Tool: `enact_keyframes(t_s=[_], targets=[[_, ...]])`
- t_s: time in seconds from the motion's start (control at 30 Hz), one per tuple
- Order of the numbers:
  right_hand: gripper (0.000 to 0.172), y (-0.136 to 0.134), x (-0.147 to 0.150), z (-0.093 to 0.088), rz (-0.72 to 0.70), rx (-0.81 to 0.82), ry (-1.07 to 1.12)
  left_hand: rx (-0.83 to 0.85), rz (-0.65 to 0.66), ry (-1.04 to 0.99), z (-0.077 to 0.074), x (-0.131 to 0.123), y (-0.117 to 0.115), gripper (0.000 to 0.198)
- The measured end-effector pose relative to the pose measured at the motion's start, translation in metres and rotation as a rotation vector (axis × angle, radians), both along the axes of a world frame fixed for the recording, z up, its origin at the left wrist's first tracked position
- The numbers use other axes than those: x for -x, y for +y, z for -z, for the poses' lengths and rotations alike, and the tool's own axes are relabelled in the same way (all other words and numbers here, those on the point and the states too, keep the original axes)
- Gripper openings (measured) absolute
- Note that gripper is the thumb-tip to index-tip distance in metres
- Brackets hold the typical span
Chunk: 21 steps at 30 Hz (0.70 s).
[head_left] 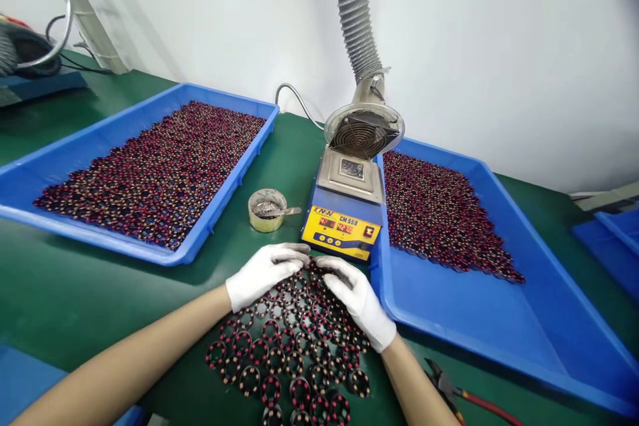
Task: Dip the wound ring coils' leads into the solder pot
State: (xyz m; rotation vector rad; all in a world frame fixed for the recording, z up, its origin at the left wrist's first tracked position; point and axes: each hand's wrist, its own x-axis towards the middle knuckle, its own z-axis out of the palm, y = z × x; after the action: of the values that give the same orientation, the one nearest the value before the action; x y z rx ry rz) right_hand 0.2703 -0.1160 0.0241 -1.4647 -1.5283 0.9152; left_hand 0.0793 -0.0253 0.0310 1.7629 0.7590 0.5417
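Both hands are in white gloves, with the left hand (pixel 262 273) and right hand (pixel 357 299) cupped narrow over a loose pile of copper ring coils (pixel 289 353) at 6 o'clock, fingertips nearly meeting. Can't tell if they're actually gripping any. The main risk is that pile: the rings sit loose and overlapping, so a careless push could scatter them across the counter (pixel 74 306) or up against the solder pot (pixel 341 233) at 12 o'clock, its display lit. The tin (pixel 267 210) at 11 o'clock, with a spatula (pixel 279 212) across it, is close to the left hand and easy to knock. The right tray (pixel 474 319) at 3 o'clock boxes in the right hand, and the cutters (pixel 442 383) at 4 o'clock could snag a sleeve. The left tray (pixel 100 243) is off at 10 o'clock.
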Motion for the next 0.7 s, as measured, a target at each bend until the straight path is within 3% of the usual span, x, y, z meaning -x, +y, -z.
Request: enact_keyframes(t_s=[0.13,0.27,0.37,0.47,0.57,0.7], targets=[[0.033,-0.004,0.007,-0.007,-0.009,-0.045,-0.195,-0.05,-0.18,0.044,-0.024,0.035,-0.008,0.034],[0.036,-0.001,0.01,-0.012,-0.15,-0.049,-0.556,-0.236,-0.225,0.217,-0.04,0.094,-0.048,0.032],[0.031,0.003,0.012,-0.019,-0.198,-0.059,-0.602,-0.478,-0.116,0.437,-0.028,0.131,-0.084,0.066],[0.031,0.005,0.022,-0.042,-0.212,-0.108,-0.651,-0.681,-0.044,0.519,-0.003,0.147,-0.108,0.053],[0.034,0.002,0.037,-0.084,-0.196,-0.282,-0.676,-0.876,-0.106,0.468,0.018,0.145,-0.114,0.033],[0.032,-0.011,0.046,-0.148,-0.066,-0.586,-0.473,-1.011,-0.151,0.429,0.03,0.134,-0.112,0.026]])
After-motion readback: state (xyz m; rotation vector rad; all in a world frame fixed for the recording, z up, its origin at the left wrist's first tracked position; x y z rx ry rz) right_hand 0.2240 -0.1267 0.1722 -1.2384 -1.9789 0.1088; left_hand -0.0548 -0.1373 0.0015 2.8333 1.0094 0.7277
